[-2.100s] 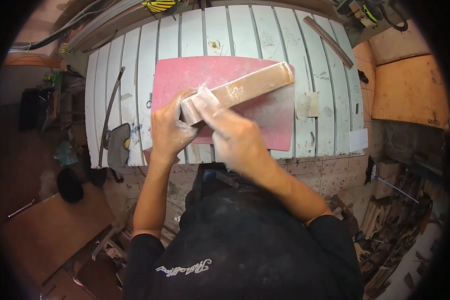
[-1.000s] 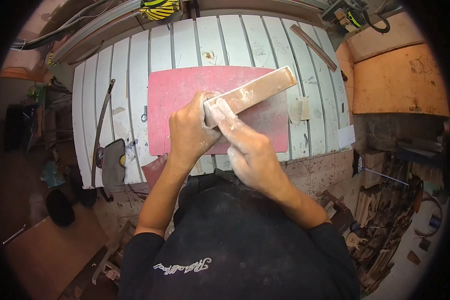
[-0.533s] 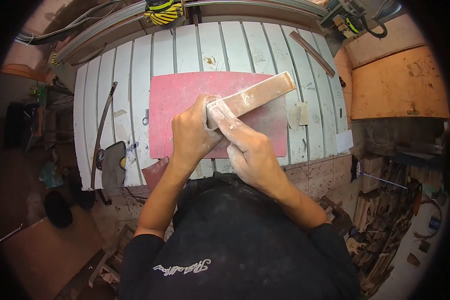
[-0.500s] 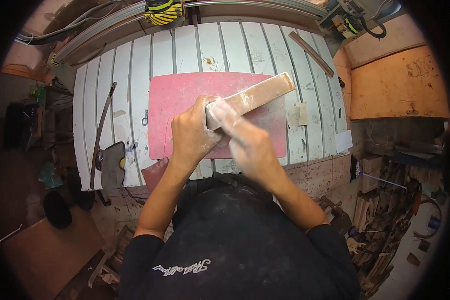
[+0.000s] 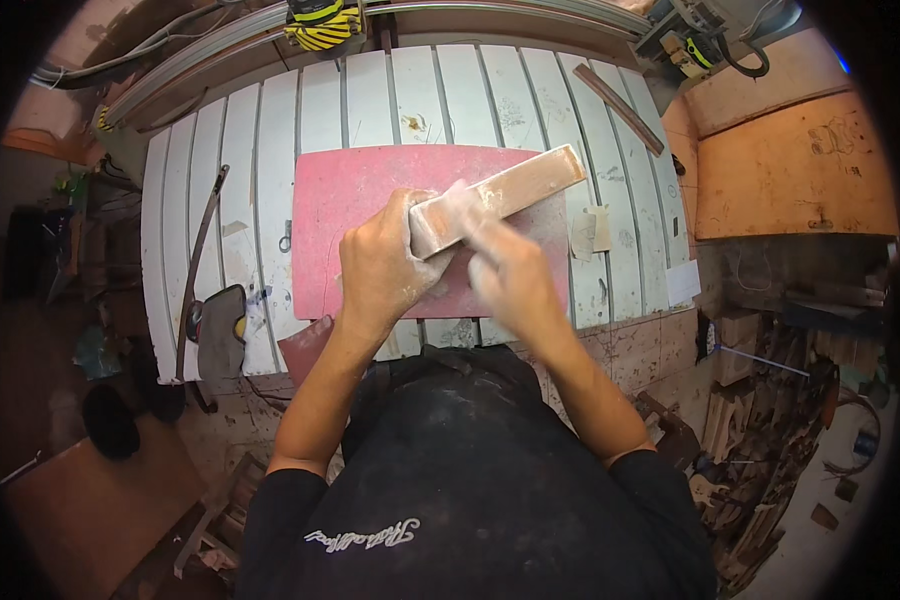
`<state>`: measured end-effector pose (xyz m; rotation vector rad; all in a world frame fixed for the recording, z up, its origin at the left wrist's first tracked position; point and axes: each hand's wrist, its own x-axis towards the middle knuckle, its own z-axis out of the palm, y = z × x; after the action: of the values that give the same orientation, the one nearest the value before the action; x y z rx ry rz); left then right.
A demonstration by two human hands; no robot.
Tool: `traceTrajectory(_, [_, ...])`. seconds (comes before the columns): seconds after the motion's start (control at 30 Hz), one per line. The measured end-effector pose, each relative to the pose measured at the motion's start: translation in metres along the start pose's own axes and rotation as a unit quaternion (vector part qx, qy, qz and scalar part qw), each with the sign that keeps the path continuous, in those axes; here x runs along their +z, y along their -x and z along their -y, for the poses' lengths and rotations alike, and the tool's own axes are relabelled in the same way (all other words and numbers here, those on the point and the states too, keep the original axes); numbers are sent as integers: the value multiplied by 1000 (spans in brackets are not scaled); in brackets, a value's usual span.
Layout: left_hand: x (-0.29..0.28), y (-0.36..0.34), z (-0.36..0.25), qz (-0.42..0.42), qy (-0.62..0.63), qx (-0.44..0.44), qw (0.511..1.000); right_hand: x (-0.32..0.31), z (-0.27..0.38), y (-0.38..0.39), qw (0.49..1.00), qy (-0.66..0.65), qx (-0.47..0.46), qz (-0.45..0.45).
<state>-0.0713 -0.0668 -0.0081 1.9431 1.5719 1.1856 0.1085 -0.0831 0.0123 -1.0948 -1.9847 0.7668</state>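
Note:
A flat, dusty wooden bar (image 5: 535,185) points up and to the right above a red board (image 5: 342,200). My left hand (image 5: 388,250) grips its near left end, with the fingers wrapped under and around it. My right hand (image 5: 510,268) is against the bar's upper face near the middle, its fingers smeared by motion and coated in pale dust. Whether something thin lies under those fingers cannot be made out. The board rests on a white slatted table (image 5: 370,100), and fine dust dulls its right part.
Under the board's lower left corner lies a dark red sheet (image 5: 306,345). A long thin metal strip (image 5: 203,230) and a grey pad-like thing (image 5: 222,335) are at the left. A brown strip (image 5: 618,108) lies far right, and a paper scrap (image 5: 589,232) sits beside the board.
My right hand has slid along the bar, away from my left hand, uncovering the bar's near end. My left hand and the bar have hardly moved.

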Motion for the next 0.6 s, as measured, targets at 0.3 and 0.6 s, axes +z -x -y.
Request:
traceTrajectory(0.3, [-1,-6,-1,-11,1,8,1000,-1,11,1,999,23,30,-3])
traceTrajectory(0.6, [-1,-2,4,6,-27,-27,999,-1,29,3,999,13,27,10])
